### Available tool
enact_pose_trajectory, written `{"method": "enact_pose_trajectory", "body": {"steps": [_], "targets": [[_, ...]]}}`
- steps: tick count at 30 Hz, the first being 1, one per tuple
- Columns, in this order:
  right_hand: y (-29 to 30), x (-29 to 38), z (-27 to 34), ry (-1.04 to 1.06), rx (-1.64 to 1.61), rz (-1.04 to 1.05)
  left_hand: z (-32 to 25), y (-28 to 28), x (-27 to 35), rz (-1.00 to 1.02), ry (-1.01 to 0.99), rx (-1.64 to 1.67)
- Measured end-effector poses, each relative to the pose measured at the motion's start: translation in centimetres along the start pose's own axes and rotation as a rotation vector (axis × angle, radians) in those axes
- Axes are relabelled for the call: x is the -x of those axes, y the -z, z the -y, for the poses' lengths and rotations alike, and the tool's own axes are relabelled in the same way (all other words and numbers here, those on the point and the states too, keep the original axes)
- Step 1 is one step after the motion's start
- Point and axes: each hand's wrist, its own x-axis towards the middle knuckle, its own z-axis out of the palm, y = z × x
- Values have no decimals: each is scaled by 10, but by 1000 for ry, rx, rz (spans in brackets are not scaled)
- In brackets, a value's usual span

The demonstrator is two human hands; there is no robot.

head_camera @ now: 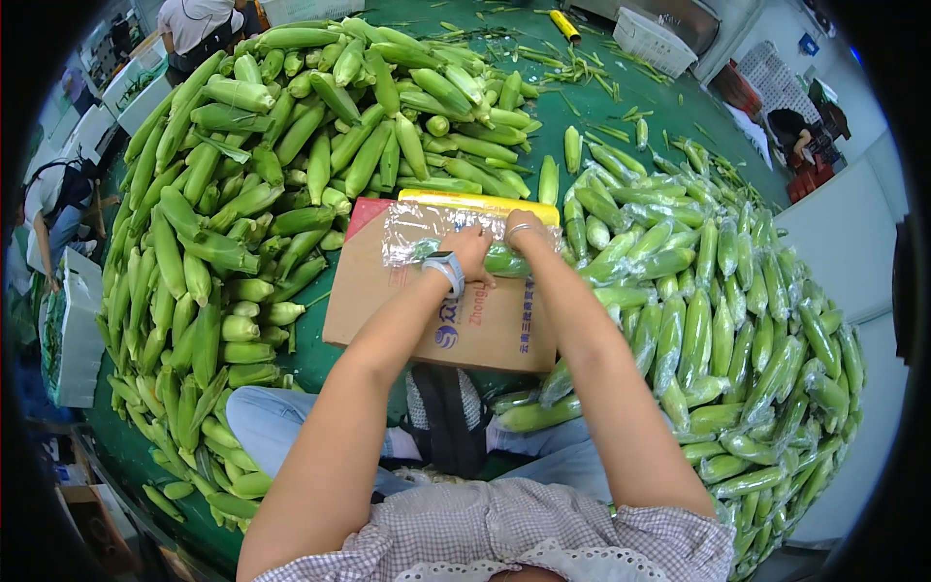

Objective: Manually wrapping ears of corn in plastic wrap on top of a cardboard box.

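Observation:
A husked-green ear of corn (pixel 507 260) lies crosswise on a flat cardboard box (pixel 385 309) before me, on a sheet of clear plastic film (pixel 409 222). My left hand (pixel 469 252), with a watch on its wrist, grips the ear's middle, the thumb on the near side. At the ear's right end my right hand (pixel 526 228) has its fingers bent down on the film; the fingertips are partly hidden. Along the box's far edge, just beyond both hands, rests a yellow roll of film (pixel 473 202).
Unwrapped corn (pixel 240 189) is heaped on the left, film-wrapped corn (pixel 698 327) on the right. Husk scraps (pixel 582 69) litter the green floor (pixel 676 109). White crates (pixel 654 42) and another yellow roll (pixel 564 26) stand farther off. Other people (pixel 196 33) work at the left.

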Motion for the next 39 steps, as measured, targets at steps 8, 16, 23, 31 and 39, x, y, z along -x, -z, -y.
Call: {"method": "enact_pose_trajectory", "body": {"steps": [8,16,23,31,39], "targets": [[-25,-14,-22,-11,-39,-23,-30,-9,95,499,-301,149],[-87,69,-53,414,-351,-410,2,24,277,1090,314,1952],[-105,301,30,717,-1070,226,-57,14,261,-354,264,2020],[-95,344,-18,570,-326,-749,-66,52,268,-896,411,1652],[16,348,-156,535,-29,-1148,-137,33,276,1035,276,2465]]}}
